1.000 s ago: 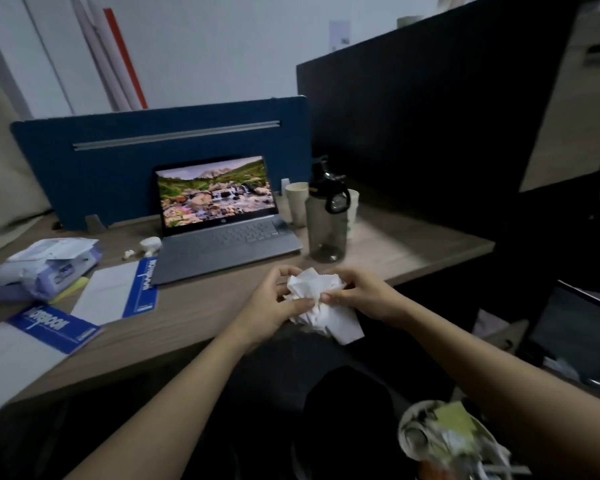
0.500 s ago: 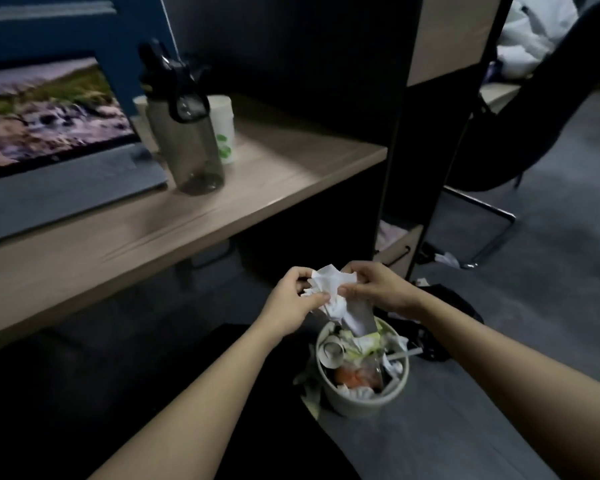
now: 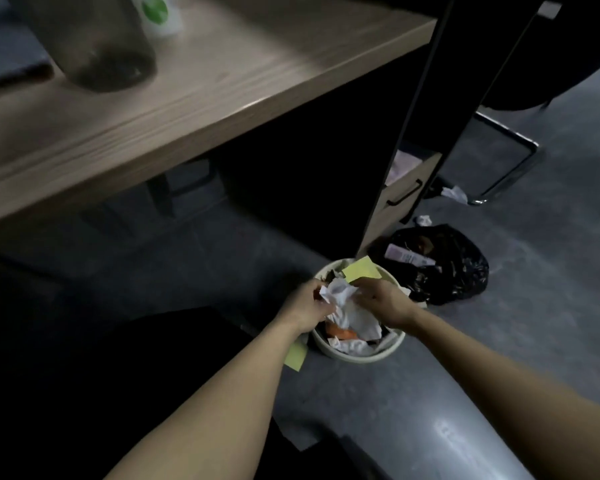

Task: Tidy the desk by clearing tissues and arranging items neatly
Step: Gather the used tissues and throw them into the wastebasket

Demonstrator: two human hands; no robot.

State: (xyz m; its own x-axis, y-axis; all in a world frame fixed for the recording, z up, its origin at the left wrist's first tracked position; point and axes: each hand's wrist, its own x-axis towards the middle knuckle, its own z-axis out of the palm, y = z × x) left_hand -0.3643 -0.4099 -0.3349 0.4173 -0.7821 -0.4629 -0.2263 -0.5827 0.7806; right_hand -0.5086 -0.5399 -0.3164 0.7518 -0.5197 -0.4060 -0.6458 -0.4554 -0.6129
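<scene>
Both hands, left hand [image 3: 307, 308] and right hand [image 3: 383, 299], over a bin [image 3: 357, 355] on the floor, wad of tissues [image 3: 347, 303] between them. Bag [image 3: 444, 268] just right of the bin, beside a drawer [image 3: 400, 195]. Worktop [image 3: 222, 81] up left, bottle [image 3: 97, 46] standing on it.

white tissues [image 3: 343, 299], cream bin [image 3: 357, 355], yellow note [image 3: 361, 270], black bag [image 3: 458, 271]

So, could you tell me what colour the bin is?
The bin is cream-white, seen in the head view.
</scene>
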